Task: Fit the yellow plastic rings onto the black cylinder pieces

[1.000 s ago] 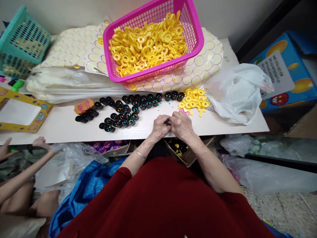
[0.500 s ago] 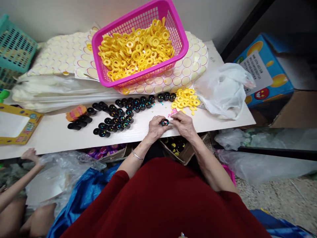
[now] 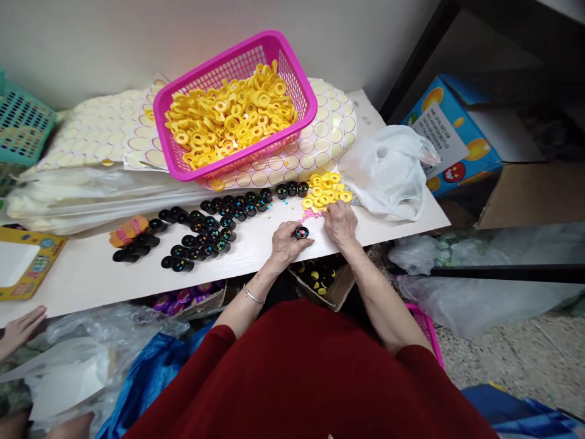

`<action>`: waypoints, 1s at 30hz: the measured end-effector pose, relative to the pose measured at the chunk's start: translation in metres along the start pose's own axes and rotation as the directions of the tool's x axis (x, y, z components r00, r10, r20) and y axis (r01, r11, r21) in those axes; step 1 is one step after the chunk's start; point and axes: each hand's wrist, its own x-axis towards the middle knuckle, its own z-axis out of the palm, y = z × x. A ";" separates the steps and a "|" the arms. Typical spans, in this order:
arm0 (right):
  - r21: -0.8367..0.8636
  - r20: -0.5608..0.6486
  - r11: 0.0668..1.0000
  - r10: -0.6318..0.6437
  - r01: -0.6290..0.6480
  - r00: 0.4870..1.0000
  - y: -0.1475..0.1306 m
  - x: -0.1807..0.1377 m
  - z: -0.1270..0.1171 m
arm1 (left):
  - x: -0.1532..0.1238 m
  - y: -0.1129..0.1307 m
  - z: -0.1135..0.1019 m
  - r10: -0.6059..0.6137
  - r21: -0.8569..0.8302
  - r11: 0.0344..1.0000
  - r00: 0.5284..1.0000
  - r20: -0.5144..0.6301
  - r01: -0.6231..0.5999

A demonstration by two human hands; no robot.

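Near the table's front edge, my left hand (image 3: 286, 244) has its fingers wrapped round a small black cup (image 3: 302, 233) with its opening up and coloured bits inside. To the right, my right hand (image 3: 340, 223) is apart from the cup, fingers bent down at a scatter of tiny pink pieces (image 3: 311, 214). Its fingertips are partly hidden, so anything pinched there cannot be made out. Just beyond it lies a pile of yellow ring pieces (image 3: 325, 190). More black cups (image 3: 212, 221) stand or lie in rows on the left, many with coloured bits inside.
A pink basket (image 3: 235, 163) of yellow ring pieces rests on circle-printed sheets at the back. A white plastic bag (image 3: 390, 174) and a blue box (image 3: 457, 137) are on the right. At lower left, another person's hand (image 3: 25, 329) touches the table edge.
My right hand has moved away from the cup, over to the pink pieces. My left hand still holds the cup. The view has shifted, and the other person's hand has changed position.
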 end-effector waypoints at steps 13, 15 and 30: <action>0.809 0.269 0.429 0.337 -0.401 0.902 -0.010 -0.037 -0.032 | 0.002 0.004 -0.008 0.121 -0.112 0.986 0.992 -0.034 -0.124; 0.840 0.425 0.195 0.343 -0.506 0.838 -0.020 -0.042 -0.039 | 0.001 0.011 -0.014 0.107 -0.186 0.975 0.991 -0.080 -0.120; 0.780 0.163 0.626 -0.166 -0.024 0.973 -0.050 -0.053 -0.045 | 0.004 0.046 -0.033 -0.378 -0.535 0.720 0.897 0.231 0.441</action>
